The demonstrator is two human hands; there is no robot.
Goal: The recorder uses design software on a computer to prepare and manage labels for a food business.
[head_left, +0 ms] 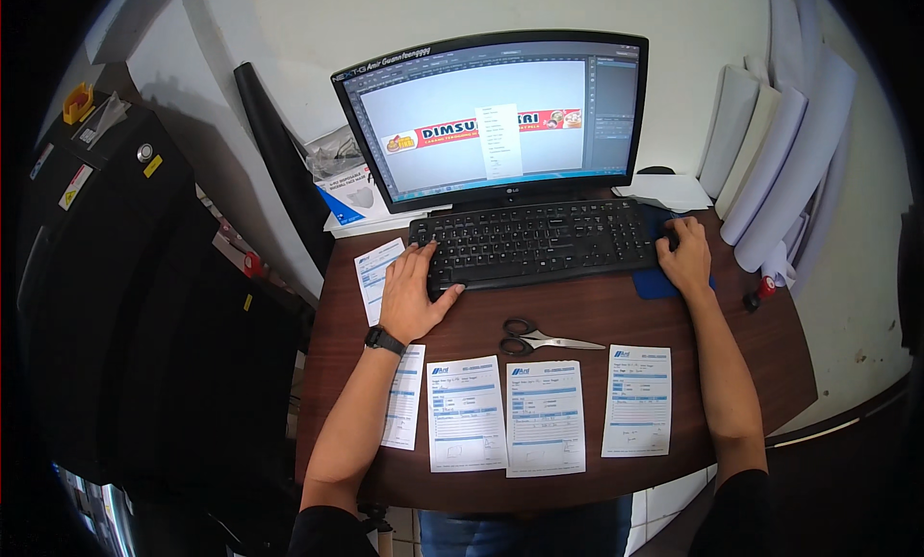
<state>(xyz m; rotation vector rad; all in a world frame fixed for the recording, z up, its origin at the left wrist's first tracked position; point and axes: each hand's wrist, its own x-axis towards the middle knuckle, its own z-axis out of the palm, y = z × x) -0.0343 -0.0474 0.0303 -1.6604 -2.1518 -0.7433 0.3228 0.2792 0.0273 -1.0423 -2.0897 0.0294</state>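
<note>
My left hand rests at the left end of a black keyboard, fingertips on its keys and thumb spread out along the front edge. A dark watch is on that wrist. My right hand curls over a black computer mouse, mostly hidden under the fingers, on a blue mouse pad. Behind the keyboard, a monitor displays design software with a red banner layout and a white pop-up menu open over it.
Black-handled scissors lie before the keyboard. Several printed forms line the table's near side. Paper rolls lean at the right wall, near a red-and-black stamp. A face-mask box stands left of the monitor; a black machine stands farther left.
</note>
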